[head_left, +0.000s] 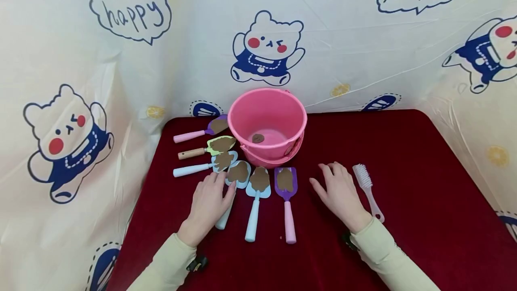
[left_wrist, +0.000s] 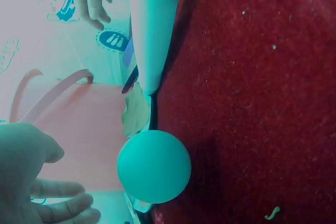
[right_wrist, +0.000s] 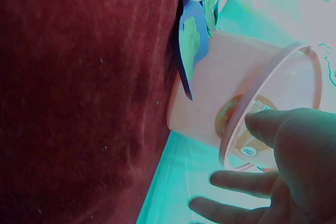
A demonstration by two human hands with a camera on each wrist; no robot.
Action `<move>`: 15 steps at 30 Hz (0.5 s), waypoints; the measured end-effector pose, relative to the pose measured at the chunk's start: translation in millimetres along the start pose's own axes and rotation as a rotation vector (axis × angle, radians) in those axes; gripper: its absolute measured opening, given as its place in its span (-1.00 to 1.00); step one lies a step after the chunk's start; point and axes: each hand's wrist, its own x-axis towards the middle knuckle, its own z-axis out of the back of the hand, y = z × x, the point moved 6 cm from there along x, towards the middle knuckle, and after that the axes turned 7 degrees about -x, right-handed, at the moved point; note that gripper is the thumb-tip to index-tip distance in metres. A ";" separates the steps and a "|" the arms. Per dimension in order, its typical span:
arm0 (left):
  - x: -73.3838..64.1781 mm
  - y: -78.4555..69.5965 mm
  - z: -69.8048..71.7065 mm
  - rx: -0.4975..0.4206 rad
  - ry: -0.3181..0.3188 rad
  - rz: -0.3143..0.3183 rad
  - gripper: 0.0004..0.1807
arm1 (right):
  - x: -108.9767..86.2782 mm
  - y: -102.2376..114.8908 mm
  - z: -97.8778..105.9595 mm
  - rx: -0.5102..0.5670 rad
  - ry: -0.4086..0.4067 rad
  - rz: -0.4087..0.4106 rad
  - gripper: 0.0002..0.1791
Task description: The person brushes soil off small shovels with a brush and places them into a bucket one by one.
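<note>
Two empty hands, fingers loose, over a table [head_left: 424, 165] of shovels and a bucket [head_left: 268, 116].
The left hand [head_left: 208, 199], fingers slightly bent, hovers left of centre over a pale blue shovel [head_left: 242, 185]; whether it touches the blade is unclear. The right hand [head_left: 341, 192], fingers spread, is right of centre, between a purple shovel [head_left: 287, 196] and a brush [head_left: 368, 191]. The bucket stands mid-frame, a brown lump [head_left: 257, 138] inside; shovels bearing brown stuff fan around its left and front.
</note>
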 end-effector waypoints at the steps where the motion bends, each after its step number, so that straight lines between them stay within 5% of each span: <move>1: -0.7 -1.5 0.3 -0.003 0.002 -0.001 -0.74 | -0.1 -0.1 1.7 -0.002 -0.006 0.002 -0.45; 8: -0.2 -20.3 -10.3 -0.022 0.065 0.004 -0.75 | -3.8 -14.0 16.4 -0.066 -0.025 -0.012 -0.74; 15: -0.6 -41.1 -26.1 0.004 0.124 -0.062 -0.70 | -8.0 -38.1 26.2 -0.105 0.104 -0.131 -0.65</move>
